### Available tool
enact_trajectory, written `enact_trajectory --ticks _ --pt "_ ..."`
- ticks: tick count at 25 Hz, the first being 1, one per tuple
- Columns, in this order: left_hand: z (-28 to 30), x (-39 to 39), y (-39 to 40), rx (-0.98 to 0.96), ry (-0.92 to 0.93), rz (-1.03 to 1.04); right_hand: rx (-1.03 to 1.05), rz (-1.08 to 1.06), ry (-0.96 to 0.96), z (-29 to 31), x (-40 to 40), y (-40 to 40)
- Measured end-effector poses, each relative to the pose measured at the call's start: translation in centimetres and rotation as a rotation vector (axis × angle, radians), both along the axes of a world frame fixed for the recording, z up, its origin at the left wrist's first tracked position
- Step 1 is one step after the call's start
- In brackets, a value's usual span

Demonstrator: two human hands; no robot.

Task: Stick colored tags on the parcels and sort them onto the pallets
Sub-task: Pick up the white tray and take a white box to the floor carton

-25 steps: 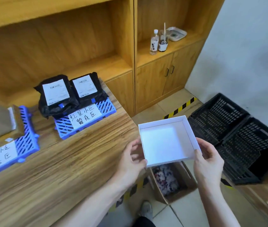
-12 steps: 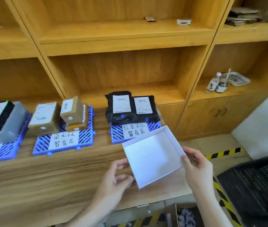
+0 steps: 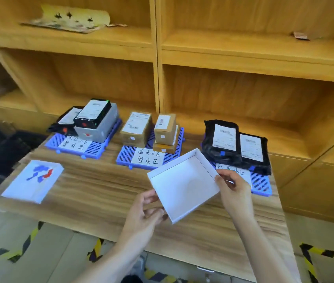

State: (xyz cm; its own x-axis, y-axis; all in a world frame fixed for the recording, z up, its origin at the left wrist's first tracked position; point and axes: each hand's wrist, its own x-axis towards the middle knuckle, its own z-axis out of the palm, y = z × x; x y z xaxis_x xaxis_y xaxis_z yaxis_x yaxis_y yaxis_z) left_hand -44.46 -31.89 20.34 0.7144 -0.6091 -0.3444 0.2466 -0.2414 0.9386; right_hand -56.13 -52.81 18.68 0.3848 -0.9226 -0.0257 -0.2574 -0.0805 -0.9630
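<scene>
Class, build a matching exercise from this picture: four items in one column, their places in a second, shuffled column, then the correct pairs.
Items
1. empty white cardboard tray
2. brown cardboard boxes
3. black plastic mailer bags
4. white tray of blue and red tags

Places
A. right blue pallet
B. held in both hands
C. table's left end
D. middle blue pallet

Pairs: 1-B, 2-D, 3-A, 4-C

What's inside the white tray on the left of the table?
The white tray holds a loose heap of blue tags with a red tag at its right. Anything beneath that heap is covered.
</scene>
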Motion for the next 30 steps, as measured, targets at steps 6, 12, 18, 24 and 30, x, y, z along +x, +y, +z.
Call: enact_trajectory --ticks 6,12,18,24,30 --pt "-0.7 5.4 4.1 -0.018 0.075 0.304 -0.077 0.267 0.168 -1.3 11.7 2.5" --pt "-2.4 10.7 7.8 -0.015 0.178 0.541 -0.129 0.538 0.263 -2.1 22.4 6.5" --pt "-5.3 17.0 12.3 0.069 0.306 0.791 -0.144 0.761 0.328 -4.4 32.1 12.0" --pt "-8.6 21.7 14.7 0.077 0.417 0.928 -0.127 0.862 0.361 -8.2 39.1 16.0" --pt "-13.0 25.3 15.5 0.101 0.485 0.989 -0.133 0.934 0.414 -11.7 43.8 17.8"
